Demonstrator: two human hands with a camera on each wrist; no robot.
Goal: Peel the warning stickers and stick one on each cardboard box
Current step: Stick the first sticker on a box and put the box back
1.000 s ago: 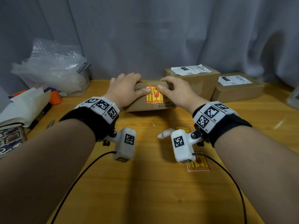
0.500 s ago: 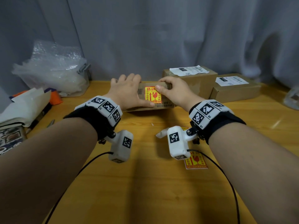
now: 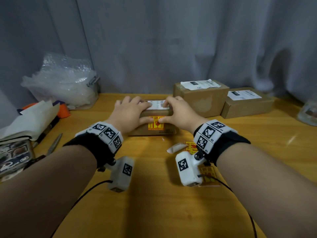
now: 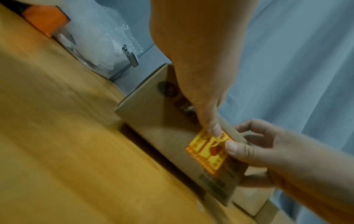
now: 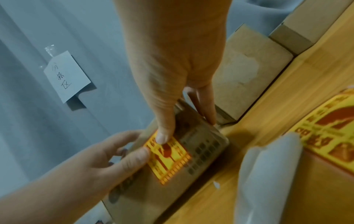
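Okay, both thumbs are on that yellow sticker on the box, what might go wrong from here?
1. The box looks tipped off the table at its near edge; it may slip while the left hand and right hand grip it.
2. Both thumbs press only the top of the warning sticker, so its lower part may stay loose or crease.

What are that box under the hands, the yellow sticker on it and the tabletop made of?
The box looks like plain brown cardboard: matte, with folded edges. The yellow sticker seems to be printed paper or film with a slight gloss; which one is unclear. The tabletop looks like light wood or wood-look laminate with a smooth, faintly shiny finish and straight grain lines.
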